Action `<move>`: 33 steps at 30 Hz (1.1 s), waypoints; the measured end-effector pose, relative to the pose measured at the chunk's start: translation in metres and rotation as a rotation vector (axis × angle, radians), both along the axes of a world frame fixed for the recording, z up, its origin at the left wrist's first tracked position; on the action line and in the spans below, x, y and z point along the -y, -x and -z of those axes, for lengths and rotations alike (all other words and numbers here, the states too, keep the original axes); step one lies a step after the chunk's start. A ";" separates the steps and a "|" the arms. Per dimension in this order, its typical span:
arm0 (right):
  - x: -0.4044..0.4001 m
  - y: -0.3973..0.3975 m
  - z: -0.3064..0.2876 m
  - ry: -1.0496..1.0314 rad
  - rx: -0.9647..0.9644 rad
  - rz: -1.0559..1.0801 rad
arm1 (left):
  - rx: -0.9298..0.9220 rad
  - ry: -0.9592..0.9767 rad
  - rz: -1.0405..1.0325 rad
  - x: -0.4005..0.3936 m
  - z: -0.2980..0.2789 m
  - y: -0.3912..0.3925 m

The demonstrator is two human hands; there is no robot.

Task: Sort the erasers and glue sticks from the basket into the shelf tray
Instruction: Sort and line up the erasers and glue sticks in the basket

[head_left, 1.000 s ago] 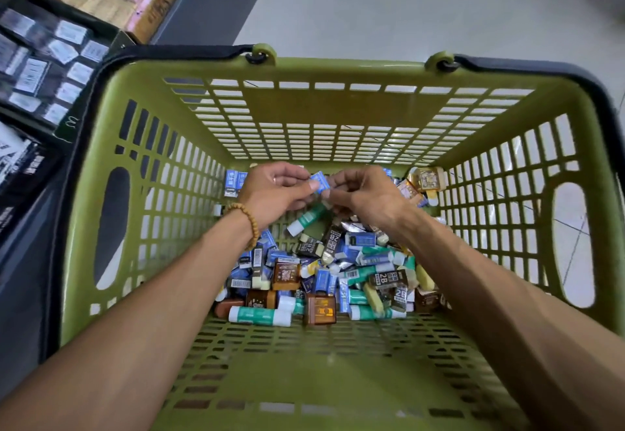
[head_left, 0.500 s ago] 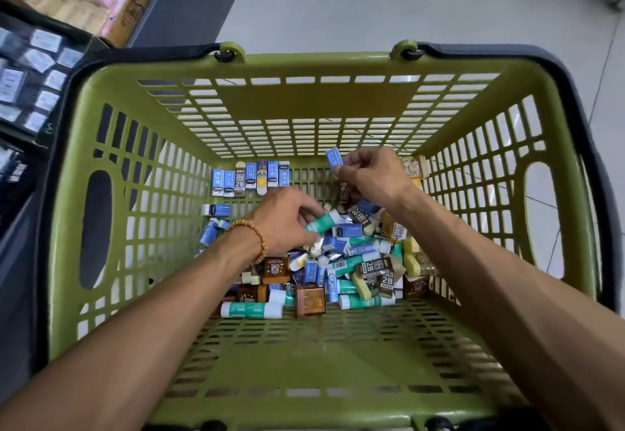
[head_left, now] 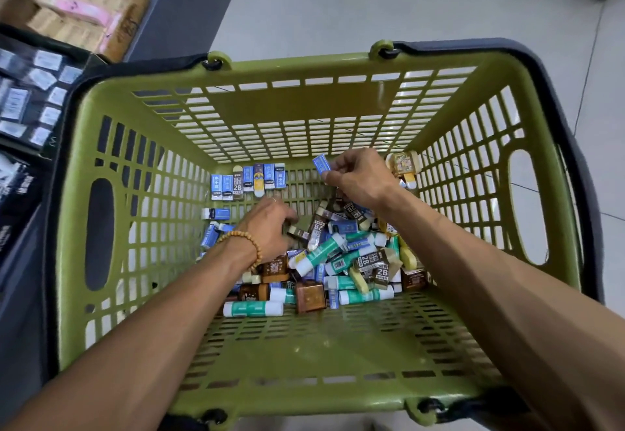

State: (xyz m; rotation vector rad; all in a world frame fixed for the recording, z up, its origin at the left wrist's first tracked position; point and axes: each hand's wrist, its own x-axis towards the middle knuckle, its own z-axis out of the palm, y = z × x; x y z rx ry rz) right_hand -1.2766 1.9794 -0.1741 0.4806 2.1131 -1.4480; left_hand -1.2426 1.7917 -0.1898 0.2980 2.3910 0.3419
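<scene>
Pale grey tiled floor [head_left: 338, 8] under and beyond a green slatted basket [head_left: 304, 99] with dark handles folded down along its rim. Left of the basket, a dark shelf tray [head_left: 30, 102] holding small packets with white labels, blurred; behind it, cardboard boxes [head_left: 77, 15] with pink and blue packaging, also blurred. Inside the basket, a neat row of blue erasers [head_left: 248, 180] stands against the far wall, a few more blue ones loose just below along the left wall. The main heap of erasers and glue sticks [head_left: 341, 261] fills the middle and right of the basket floor: teal-and-white glue sticks, brown "2B" erasers, blue and yellow pieces, lying jumbled and overlapping. A teal glue stick [head_left: 253, 309] lies alone at the heap's near edge. Right hand [head_left: 360, 178] raised above the heap's far end, thumb and forefinger pinching a blue eraser [head_left: 321, 162], held clear of the pile. Left hand [head_left: 270, 227], with a beaded bracelet [head_left: 248, 248] at the wrist, reaches into the heap's left side, fingers curled down among the pieces; cannot tell whether they grasp anything. A yellow carded item [head_left: 402, 165] leans in the far right corner. Near half of the basket floor is bare; both forearms cross it.
</scene>
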 end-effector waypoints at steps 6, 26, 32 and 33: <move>0.008 0.005 0.011 -0.001 -0.001 -0.035 | -0.117 0.089 -0.044 0.018 0.006 -0.001; 0.060 0.021 0.044 -0.363 -0.002 -0.131 | 0.182 -0.273 -0.575 0.042 -0.015 0.015; 0.053 0.018 0.022 -0.223 -0.053 -0.094 | 0.278 -0.482 -0.841 0.033 -0.020 0.021; 0.047 0.015 0.013 -0.113 -0.022 -0.041 | 0.282 -0.512 -0.861 0.029 -0.022 0.023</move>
